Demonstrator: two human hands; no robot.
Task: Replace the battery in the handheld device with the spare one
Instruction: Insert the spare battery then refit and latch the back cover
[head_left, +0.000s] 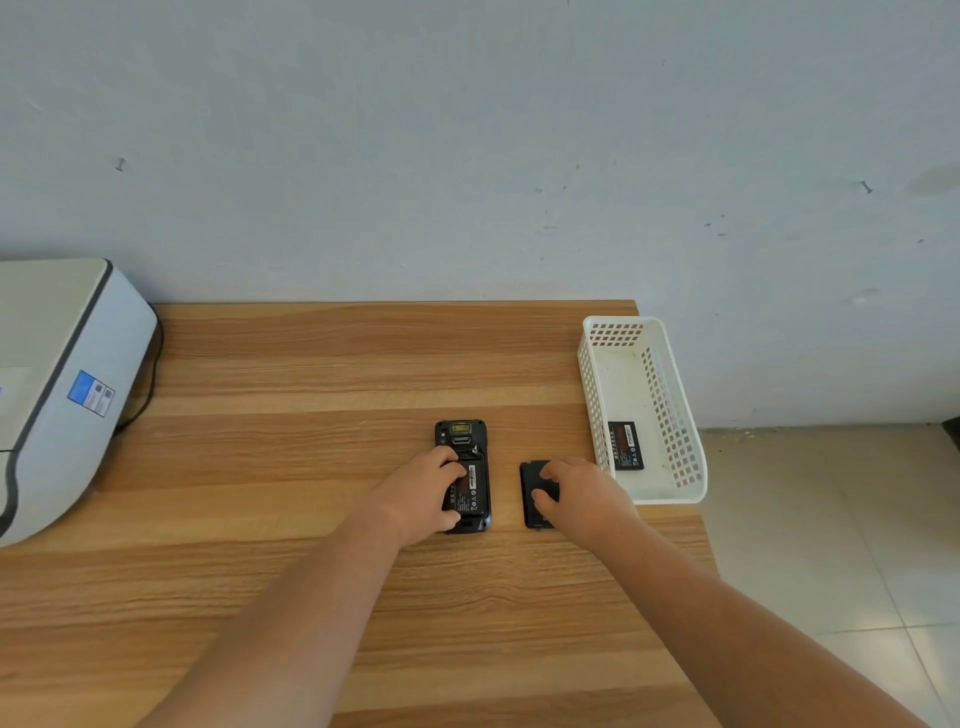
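Note:
The black handheld device lies face down on the wooden table, its back open. A black battery with a red-striped label sits in the open compartment. My left hand rests on the device, thumb and fingers around its left side and the battery. To the right lies the black back cover, with my right hand on it, fingers curled over its top. A second battery lies in the white basket.
The white slotted basket stands at the table's right edge, partly overhanging it. A white and grey printer with a blue label and a black cable sits at the left. A pale wall lies behind; tiled floor shows at the right.

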